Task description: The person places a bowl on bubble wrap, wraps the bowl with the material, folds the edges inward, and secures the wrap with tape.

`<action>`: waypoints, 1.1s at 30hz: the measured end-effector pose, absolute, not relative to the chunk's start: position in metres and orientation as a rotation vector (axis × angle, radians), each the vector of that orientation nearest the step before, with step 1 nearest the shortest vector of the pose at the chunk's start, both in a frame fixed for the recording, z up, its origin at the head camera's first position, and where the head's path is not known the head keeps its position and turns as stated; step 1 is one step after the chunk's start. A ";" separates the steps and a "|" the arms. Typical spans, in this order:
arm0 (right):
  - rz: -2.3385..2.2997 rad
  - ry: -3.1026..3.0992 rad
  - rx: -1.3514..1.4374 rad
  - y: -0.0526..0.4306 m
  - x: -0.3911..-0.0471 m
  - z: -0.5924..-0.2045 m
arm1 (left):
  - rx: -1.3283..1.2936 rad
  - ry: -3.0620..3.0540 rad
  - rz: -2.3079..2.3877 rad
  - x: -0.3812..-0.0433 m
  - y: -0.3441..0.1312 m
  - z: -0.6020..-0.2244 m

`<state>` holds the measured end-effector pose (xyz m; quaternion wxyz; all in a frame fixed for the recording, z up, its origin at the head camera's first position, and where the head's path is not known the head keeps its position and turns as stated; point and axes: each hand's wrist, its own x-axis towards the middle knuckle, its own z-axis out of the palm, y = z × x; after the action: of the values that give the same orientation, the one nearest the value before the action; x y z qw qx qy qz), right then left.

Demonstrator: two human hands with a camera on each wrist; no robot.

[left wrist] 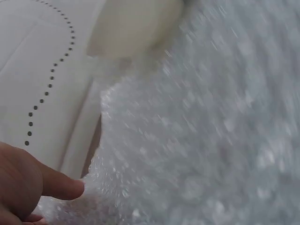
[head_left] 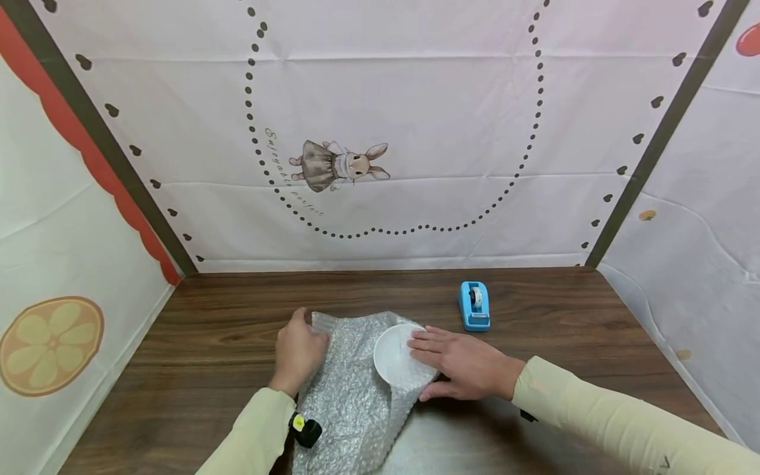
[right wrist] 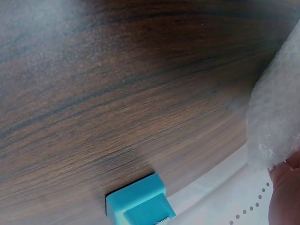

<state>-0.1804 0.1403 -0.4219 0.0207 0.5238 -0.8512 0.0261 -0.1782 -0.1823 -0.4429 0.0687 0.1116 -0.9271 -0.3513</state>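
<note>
Pinching one bubble-wrap sheet [head_left: 347, 402] at its far left edge, your left hand [head_left: 299, 349] had its fingers bent around that border. Your right hand [head_left: 466, 363] was not clenched: its fingers lay nearly straight, pressing one flap [head_left: 417, 377] of the wrap over one white round dish [head_left: 387, 355]. That single dish sat on the sheet toward its far right, partly covered, and the sheet lay on your one table [head_left: 225, 349]. Past your right hand stood one blue tape dispenser [head_left: 477, 319] with one roll [head_left: 475, 295], apart from the wrap. One printed rabbit [head_left: 323, 165] marked the white cloth [head_left: 427, 119] behind.
</note>
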 end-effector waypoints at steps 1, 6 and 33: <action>0.075 -2.637 1.623 0.141 -0.180 -0.422 | 0.342 -2.765 -1.080 -0.178 -0.181 -0.442; 0.064 -2.627 1.626 0.141 -0.181 -0.422 | 0.317 -2.700 -1.182 -0.171 -0.175 -0.434; 0.068 -2.586 1.656 0.140 -0.182 -0.420 | 0.160 -2.463 -1.488 -0.137 -0.123 -0.393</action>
<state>-0.1822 0.1396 -0.4205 0.0348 0.5388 -0.8414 0.0222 -0.1372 -0.1233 -0.3927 0.1294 0.0551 -0.8474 -0.5120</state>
